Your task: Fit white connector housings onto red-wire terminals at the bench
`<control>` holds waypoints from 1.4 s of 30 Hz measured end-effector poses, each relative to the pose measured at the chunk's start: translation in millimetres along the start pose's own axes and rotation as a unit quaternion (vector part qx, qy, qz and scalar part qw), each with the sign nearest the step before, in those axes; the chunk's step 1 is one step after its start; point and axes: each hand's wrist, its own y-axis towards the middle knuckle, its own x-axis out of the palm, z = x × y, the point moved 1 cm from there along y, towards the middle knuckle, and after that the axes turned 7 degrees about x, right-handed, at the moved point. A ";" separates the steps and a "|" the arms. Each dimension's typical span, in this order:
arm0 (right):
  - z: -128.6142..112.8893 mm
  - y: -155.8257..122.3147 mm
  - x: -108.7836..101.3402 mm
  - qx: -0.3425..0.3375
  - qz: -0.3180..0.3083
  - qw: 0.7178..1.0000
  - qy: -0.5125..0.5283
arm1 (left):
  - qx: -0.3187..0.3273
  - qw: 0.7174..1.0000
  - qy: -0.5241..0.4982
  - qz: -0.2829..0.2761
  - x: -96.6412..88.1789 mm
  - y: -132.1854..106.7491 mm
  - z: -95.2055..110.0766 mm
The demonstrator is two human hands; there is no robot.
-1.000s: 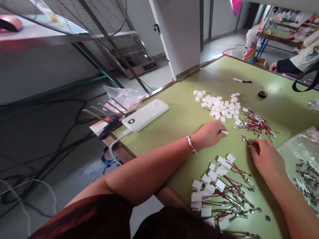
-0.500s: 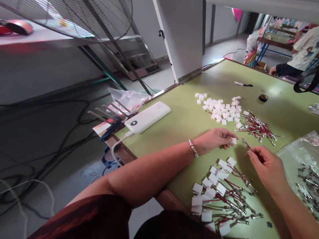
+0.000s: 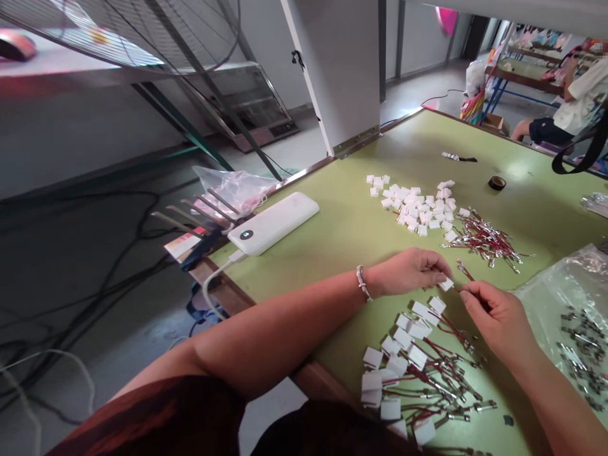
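Between its thumb and fingers, my left hand (image 3: 420, 269) pinches a white connector housing (image 3: 446, 284). Facing it, my right hand (image 3: 496, 316) is closed on a red wire with metal terminals (image 3: 464, 269). One end of the wire meets the housing or lies right at it; I cannot tell whether it is inside. Beyond my hands lie a heap of loose white housings (image 3: 418, 208) and a bundle of red wires with silver terminals (image 3: 487, 237). Nearer my body, housings with wires attached (image 3: 418, 358) lie in an overlapping pile.
A white power bank (image 3: 275, 223) with a cable lies at the table's left edge. A clear bag of metal parts (image 3: 577, 342) rests at right. Black tape (image 3: 496, 183) sits farther back. A fan (image 3: 190, 31) stands at left; a seated person (image 3: 579, 101) is at far right.
My hands have come together, so the wire's end is now at the housing. The housing has tilted and shifted slightly down. The whole view has moved a little.
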 end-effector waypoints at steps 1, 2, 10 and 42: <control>-0.8 -0.1 0.5 -0.006 0.000 1.000 -0.013 | -0.001 1.000 0.015 -0.006 1.1 0.0 -0.7; -1.1 -0.2 1.4 -0.012 0.001 1.000 -0.025 | -0.002 1.000 0.021 -0.007 2.6 0.1 -1.7; 10.4 -1.0 14.4 -0.041 -0.017 0.996 -0.079 | -0.004 0.983 0.179 -0.036 13.5 -0.2 -2.6; 17.9 15.6 -5.2 0.075 0.071 0.991 -0.080 | 0.085 0.879 0.463 0.083 -6.7 8.8 -8.4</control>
